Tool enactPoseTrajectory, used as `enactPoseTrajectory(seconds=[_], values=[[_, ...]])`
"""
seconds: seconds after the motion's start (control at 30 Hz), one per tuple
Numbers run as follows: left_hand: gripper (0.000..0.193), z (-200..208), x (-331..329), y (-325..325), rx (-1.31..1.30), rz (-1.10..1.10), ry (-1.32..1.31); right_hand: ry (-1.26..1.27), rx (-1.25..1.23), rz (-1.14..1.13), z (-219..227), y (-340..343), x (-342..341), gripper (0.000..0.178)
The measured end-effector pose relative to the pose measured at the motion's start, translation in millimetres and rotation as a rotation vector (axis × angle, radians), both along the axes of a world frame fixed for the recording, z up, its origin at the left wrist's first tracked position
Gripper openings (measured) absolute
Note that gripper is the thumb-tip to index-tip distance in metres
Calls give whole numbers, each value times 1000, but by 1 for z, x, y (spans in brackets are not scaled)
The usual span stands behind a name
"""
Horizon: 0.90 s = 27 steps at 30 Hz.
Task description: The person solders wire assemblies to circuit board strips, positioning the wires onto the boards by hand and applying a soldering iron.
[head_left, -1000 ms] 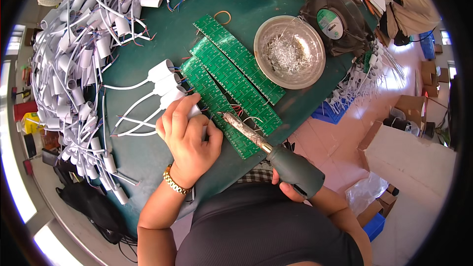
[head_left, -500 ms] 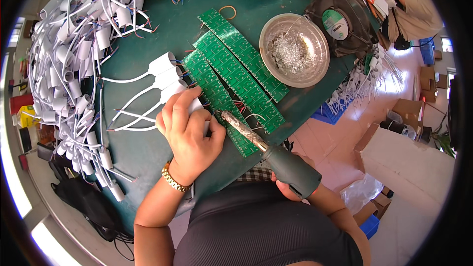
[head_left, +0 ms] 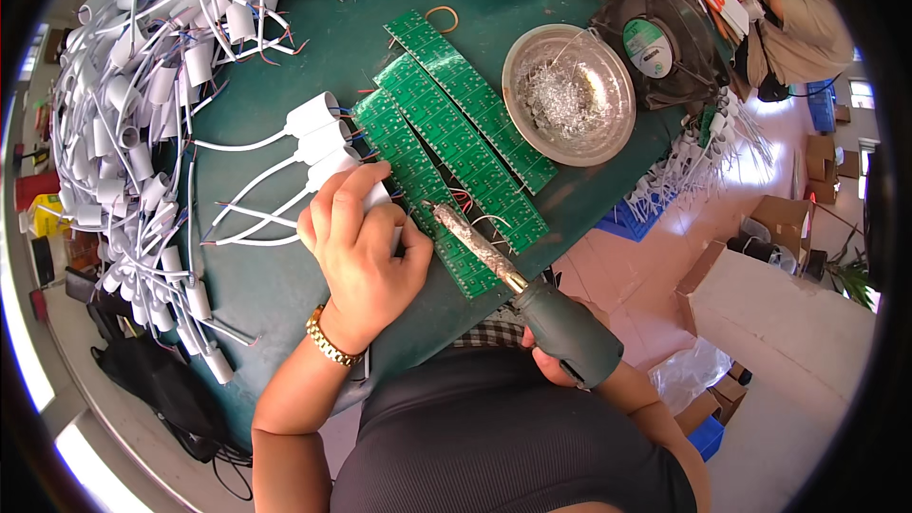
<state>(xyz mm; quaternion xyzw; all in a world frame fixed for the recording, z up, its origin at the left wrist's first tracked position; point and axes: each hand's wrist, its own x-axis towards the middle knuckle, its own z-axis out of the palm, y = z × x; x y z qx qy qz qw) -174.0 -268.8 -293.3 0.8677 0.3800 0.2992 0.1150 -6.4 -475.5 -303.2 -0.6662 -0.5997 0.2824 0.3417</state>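
Observation:
My left hand [head_left: 366, 252] is closed around a white plastic sleeve [head_left: 378, 198], its fingers mostly hiding it, at the left edge of a green circuit board strip [head_left: 404, 157]. More white sleeves [head_left: 312, 114] with white cables lie in a row beyond my fingers, their thin wires facing the strip. My right hand [head_left: 549, 363] grips a soldering iron [head_left: 570, 332] by its dark handle. The iron's metal shaft slants over the strip, its tip close to my left fingertips; whether it touches the board I cannot tell. Two further strips [head_left: 465, 152] lie alongside.
A metal bowl [head_left: 515, 123] with silvery scraps stands right of the boards, beside a black fan [head_left: 655, 43]. White sleeves with cables [head_left: 133, 133] are heaped along the left of the green table [head_left: 256, 294]. Another person [head_left: 807, 28] is at the far right. Cardboard boxes [head_left: 784, 218] stand on the floor.
The soldering iron's tip has shifted slightly right and away from me over the board. My left hand stays on the white sleeve. The whole view has moved a little.

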Motion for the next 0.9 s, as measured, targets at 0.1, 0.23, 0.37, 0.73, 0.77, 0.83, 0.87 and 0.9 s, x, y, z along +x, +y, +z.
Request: enactPoseTrajectory(seconds=[0.1, 0.23, 0.37, 0.73, 0.77, 0.83, 0.87, 0.9], values=[[19, -1, 1, 1, 14, 7, -21, -57, 129, 114, 0, 6, 2, 30], [18, -2, 1, 2, 36, 7, -39, -37, 186, 146, -2, 8, 1, 37], [18, -2, 0, 2, 33, 4, -39, 10, 147, 56, -7, 1, -2, 25], [18, -1, 0, 3, 47, -1, -44, 611, -153, -121, 15, 5, -1, 36], [18, -1, 0, 2, 52, -1, -44, 570, -104, -75, 14, 7, -1, 39], [19, 0, -1, 1, -1, -4, -22, 528, -53, -29, 14, 10, -2, 41], [19, 0, -2, 1, 1, -5, -17, 558, -53, -54, 15, 11, -2, 42], [20, 0, -3, 1, 2, -8, -3, 579, -25, -48, 14, 12, -1, 43]])
